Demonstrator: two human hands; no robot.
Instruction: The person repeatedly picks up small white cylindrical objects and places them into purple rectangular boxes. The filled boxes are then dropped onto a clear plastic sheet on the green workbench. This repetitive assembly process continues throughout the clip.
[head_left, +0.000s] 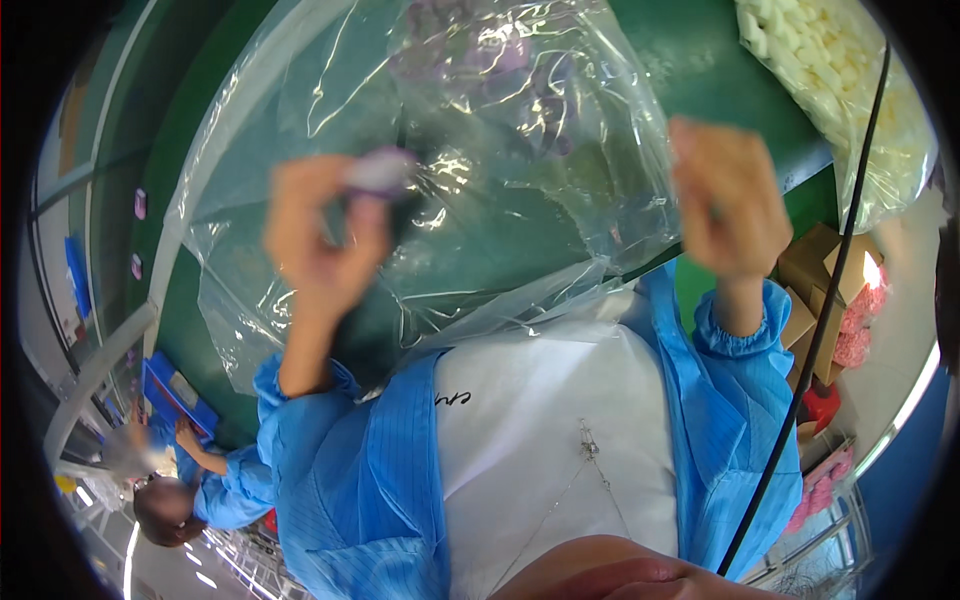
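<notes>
My left hand [322,225] is raised over a large clear plastic bag [330,100], thumb and fingers pinched on a small purple-and-white piece [385,172]. Motion blurs the piece, so its exact kind does not show. Spread across the green work surface, the bag has its loose edge toward my body. Several purple pieces [500,60] show through the film at its far end. Beside the bag's right edge is my right hand [735,200], with its fingers partly curled. Blur hides whether it grips the film or anything else.
At the far right lies a clear bag of pale yellowish pieces [800,60]. Open cardboard boxes [820,265] and pink bundled goods [858,330] stand at the right. A black cable [850,215] crosses that side. A co-worker [215,490] sits lower left near a blue tray [178,397].
</notes>
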